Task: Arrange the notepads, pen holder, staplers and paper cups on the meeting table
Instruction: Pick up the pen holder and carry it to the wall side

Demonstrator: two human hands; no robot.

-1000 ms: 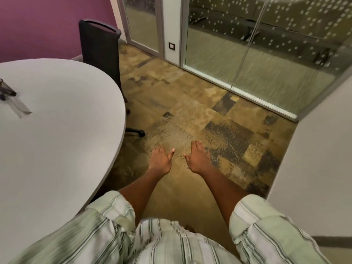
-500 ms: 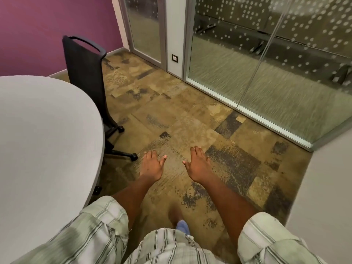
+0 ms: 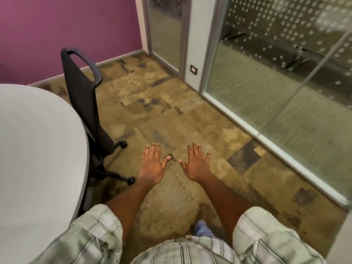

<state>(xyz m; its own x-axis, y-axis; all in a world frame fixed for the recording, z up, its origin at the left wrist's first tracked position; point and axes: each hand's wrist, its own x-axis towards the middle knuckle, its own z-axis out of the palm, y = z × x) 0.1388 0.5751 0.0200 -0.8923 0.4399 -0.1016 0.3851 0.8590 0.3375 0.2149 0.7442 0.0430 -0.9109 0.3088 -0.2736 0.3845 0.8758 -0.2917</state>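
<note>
Right of the meeting table [image 3: 38, 149] — pale grey, round-edged, its visible part bare — the left hand [image 3: 152, 164] and right hand [image 3: 197, 164] are held palm-down with fingers spread, grasping nothing; a black chair [image 3: 83, 96] is tucked against the table's far edge.

Warm even indoor light, soft shadows; motion blur on glass wall [image 3: 285, 92] & sleeves [image 3: 91, 235]; wide-angle bending at edges.

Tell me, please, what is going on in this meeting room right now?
A person in a striped shirt stands beside the grey meeting table, both arms stretched forward over the carpet. The left hand and the right hand are open, palms down, and hold nothing. A black office chair stands at the table's edge. No notepads, staplers or cups are in view.
</note>
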